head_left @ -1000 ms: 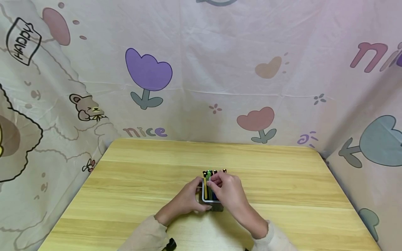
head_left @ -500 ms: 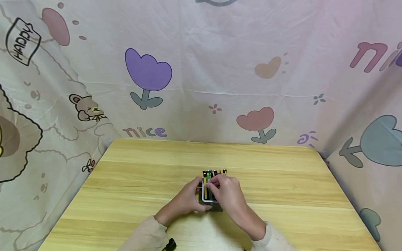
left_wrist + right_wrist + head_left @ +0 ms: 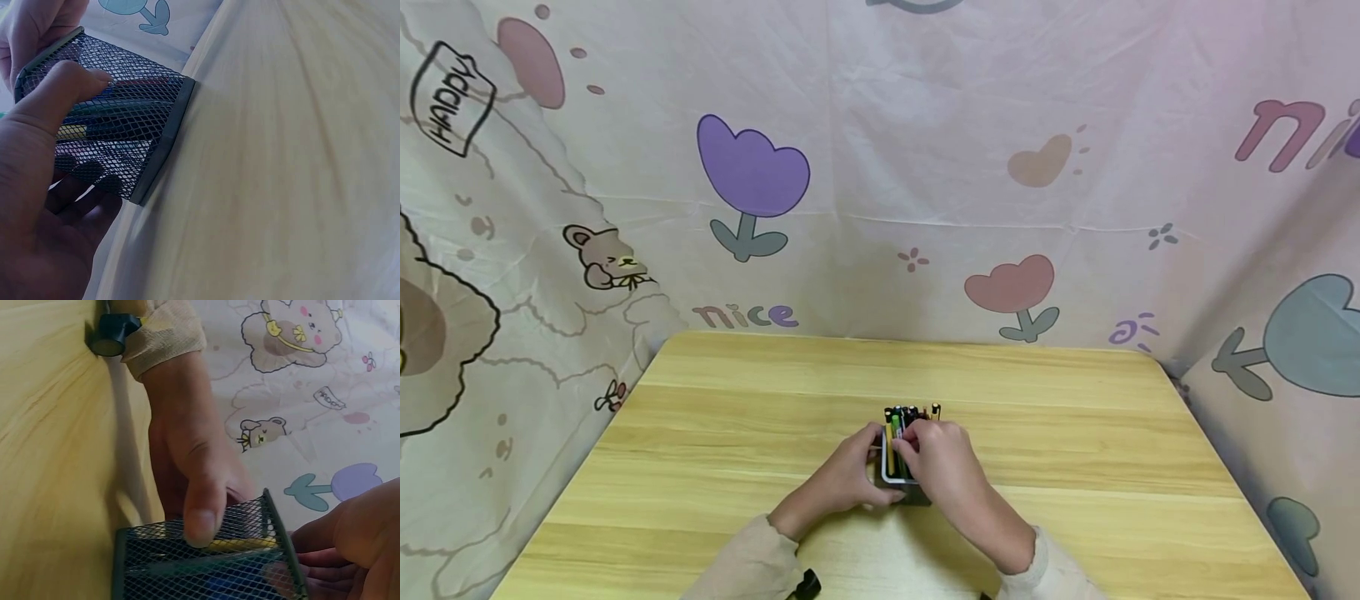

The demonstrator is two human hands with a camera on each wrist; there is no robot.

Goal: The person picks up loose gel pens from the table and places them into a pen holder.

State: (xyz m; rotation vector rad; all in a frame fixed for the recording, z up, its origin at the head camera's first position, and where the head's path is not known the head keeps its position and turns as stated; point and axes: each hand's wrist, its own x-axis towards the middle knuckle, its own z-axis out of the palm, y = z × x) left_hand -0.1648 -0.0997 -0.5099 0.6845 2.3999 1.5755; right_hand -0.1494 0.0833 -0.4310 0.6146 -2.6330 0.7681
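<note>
A black wire-mesh pen holder [image 3: 119, 112] stands on the table with several pens inside, seen through its mesh in both wrist views. My left hand [image 3: 848, 473] grips its left side, thumb across the near face and fingers round the far side. In the right wrist view that thumb [image 3: 203, 519] lies on the mesh. Over the holder's rim [image 3: 898, 481] my right hand [image 3: 951, 462] pinches a pen among the others; its fingers hide much of that pen. A yellow pen [image 3: 891, 450] and a green pen [image 3: 896, 422] stand at the left of the holder.
The wooden table [image 3: 737, 417] stretches out on all sides of the holder. A printed cloth [image 3: 880, 167] hangs behind it and at both sides. A black wrist device [image 3: 807, 585] shows by the left sleeve [image 3: 748, 562].
My right hand has shifted slightly left and down into the holder's opening, thumb and fingers still together. The left hand and the holder have stayed almost in place.
</note>
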